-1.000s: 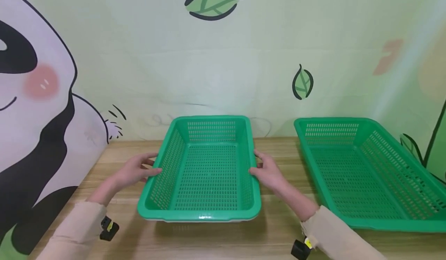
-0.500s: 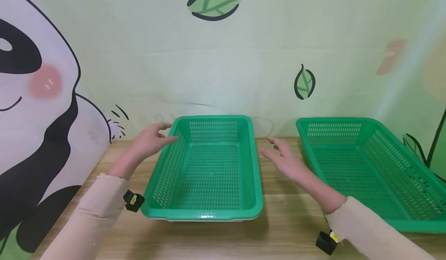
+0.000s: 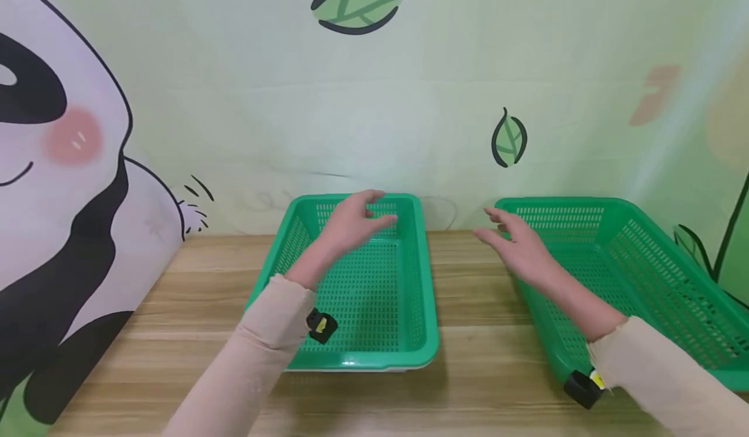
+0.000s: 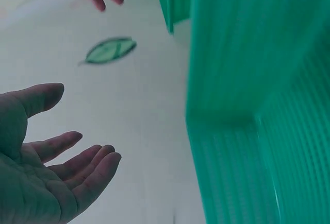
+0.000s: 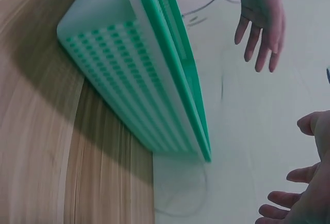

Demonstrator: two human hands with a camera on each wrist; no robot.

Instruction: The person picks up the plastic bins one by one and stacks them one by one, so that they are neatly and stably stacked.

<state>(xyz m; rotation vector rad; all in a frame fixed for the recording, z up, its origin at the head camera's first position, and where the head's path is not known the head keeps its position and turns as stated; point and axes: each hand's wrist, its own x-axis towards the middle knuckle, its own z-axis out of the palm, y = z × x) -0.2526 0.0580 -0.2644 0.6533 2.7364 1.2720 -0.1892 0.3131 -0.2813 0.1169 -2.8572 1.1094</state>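
Observation:
A green plastic basket (image 3: 429,294) with slotted walls stands in the middle of the table, a white layer showing under its green rim. My left hand (image 3: 354,222) hovers over the basket's far part, fingers spread apart and empty. To the right is a wider green basket (image 3: 562,201). Over its left rim I see my right hand (image 3: 517,245), also empty, with loosely bent fingers. In the left wrist view, the left hand (image 4: 56,177) has its palm turned up beside the green basket. From the right wrist view, the basket's whitish slotted outer side (image 5: 98,18) is visible.
The baskets stand on a wood-grain table (image 3: 199,307). Behind it hangs a pale green backdrop (image 3: 234,99) printed with leaves and a panda (image 3: 52,183). A small black device (image 3: 320,326) is fixed at the left cuff, and another black device (image 3: 583,389) at the right cuff.
Both hands have let go of the middle basket's sides and risen. The left hand has moved right across that basket, the right hand over toward the right basket. The baskets stay in place.

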